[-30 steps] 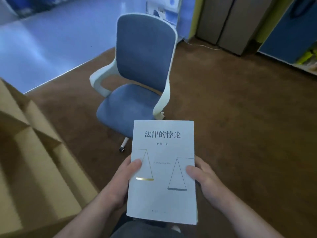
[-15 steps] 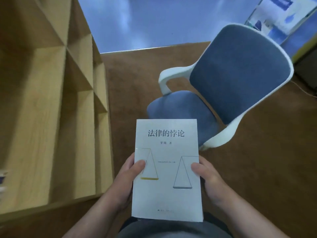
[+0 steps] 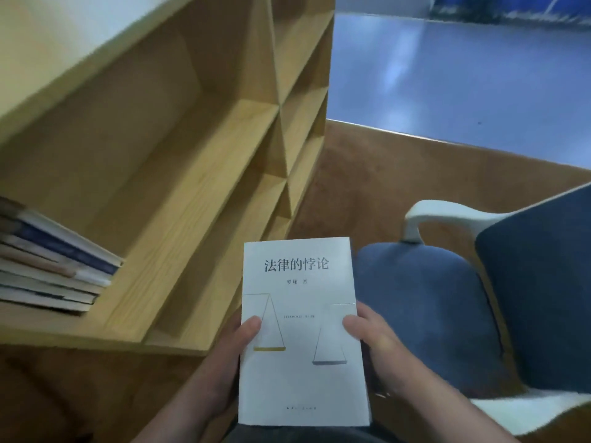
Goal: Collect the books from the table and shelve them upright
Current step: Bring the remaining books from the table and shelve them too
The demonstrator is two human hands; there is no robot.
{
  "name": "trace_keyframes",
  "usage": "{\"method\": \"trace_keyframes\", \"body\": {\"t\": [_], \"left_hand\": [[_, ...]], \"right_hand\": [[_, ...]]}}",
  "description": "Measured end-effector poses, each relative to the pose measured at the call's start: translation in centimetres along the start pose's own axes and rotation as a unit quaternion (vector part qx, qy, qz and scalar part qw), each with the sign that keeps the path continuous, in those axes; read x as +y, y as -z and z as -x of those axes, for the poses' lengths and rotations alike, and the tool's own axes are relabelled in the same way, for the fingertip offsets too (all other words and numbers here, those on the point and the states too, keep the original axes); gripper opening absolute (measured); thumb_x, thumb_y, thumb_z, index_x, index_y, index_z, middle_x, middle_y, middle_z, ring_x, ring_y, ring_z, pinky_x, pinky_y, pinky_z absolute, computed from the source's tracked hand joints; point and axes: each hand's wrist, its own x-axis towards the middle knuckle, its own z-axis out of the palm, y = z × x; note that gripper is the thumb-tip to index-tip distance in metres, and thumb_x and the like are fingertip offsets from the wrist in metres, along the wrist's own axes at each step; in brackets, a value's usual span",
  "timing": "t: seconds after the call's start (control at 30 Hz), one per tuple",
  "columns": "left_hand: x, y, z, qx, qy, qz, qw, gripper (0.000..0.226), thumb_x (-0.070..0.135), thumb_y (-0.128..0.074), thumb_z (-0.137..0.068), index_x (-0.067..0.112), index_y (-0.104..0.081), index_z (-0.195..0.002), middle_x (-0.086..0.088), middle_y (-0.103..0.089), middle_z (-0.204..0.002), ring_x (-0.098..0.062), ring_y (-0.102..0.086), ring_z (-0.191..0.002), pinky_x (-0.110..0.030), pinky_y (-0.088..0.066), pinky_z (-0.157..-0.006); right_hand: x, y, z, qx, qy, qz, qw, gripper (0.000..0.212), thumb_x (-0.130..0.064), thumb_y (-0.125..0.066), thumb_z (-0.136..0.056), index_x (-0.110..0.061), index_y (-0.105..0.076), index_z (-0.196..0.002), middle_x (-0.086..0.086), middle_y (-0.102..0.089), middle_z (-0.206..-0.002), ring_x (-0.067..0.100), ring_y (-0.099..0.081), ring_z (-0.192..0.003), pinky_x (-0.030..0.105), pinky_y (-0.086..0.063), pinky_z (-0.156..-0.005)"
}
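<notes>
- A white book, titled "法律的悖论", is held face-up between a wooden shelf and a blue chair.
- Its side edges are clasped by the left grip and right grip, thumbs pressed on the cover.
- Open shelf room is seen beside blurred books, cut off at the left.

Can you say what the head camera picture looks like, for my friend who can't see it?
The left hand and the right hand hold a white book by its sides, thumbs on the cover. A wooden bookshelf stands to the left with a few books in one compartment, and a blue chair is on the right.
</notes>
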Motion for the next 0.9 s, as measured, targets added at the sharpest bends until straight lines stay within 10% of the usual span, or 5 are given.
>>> {"method": "trace_keyframes", "body": {"t": [0.37,0.8,0.9], "left_hand": [[3.6,4.2,-5.0,0.145,-0.071,0.115,0.980,0.069,0.060,-0.084,-0.064,0.022,-0.071,-0.120,-0.020,-0.070,-0.123,-0.041,-0.069,-0.109,-0.044,-0.060,-0.080],[11.0,8.2,-10.1,0.308,-0.158,0.176,0.922,0.042,0.026,-0.076,-0.076,0.015,-0.068,-0.116,-0.010,-0.079,-0.097,-0.027,-0.077,-0.081,-0.030,-0.061,-0.056],[12.2,7.9,-11.3,0.312,-0.161,0.223,0.910,0.039,0.031,-0.069,-0.078,0.023,-0.073,-0.116,-0.007,-0.078,-0.109,-0.026,-0.076,-0.093,-0.030,-0.062,-0.060]], "right_hand": [[-6.5,-1.7,-12.5,-0.126,-0.043,0.069,0.989,0.040,-0.042,-0.065,-0.073,-0.036,-0.075,-0.111,-0.002,-0.078,-0.110,0.010,-0.075,-0.094,0.016,-0.055,-0.068],[-14.0,-5.6,-26.1,-0.246,-0.040,0.137,0.959,0.066,-0.040,-0.066,-0.064,-0.012,-0.068,-0.124,0.008,-0.077,-0.115,0.021,-0.074,-0.102,0.022,-0.056,-0.075],[-15.8,-6.4,-29.1,-0.293,-0.053,0.133,0.945,0.071,-0.040,-0.069,-0.066,-0.007,-0.064,-0.129,0.017,-0.073,-0.121,0.033,-0.070,-0.110,0.043,-0.058,-0.087]]}}
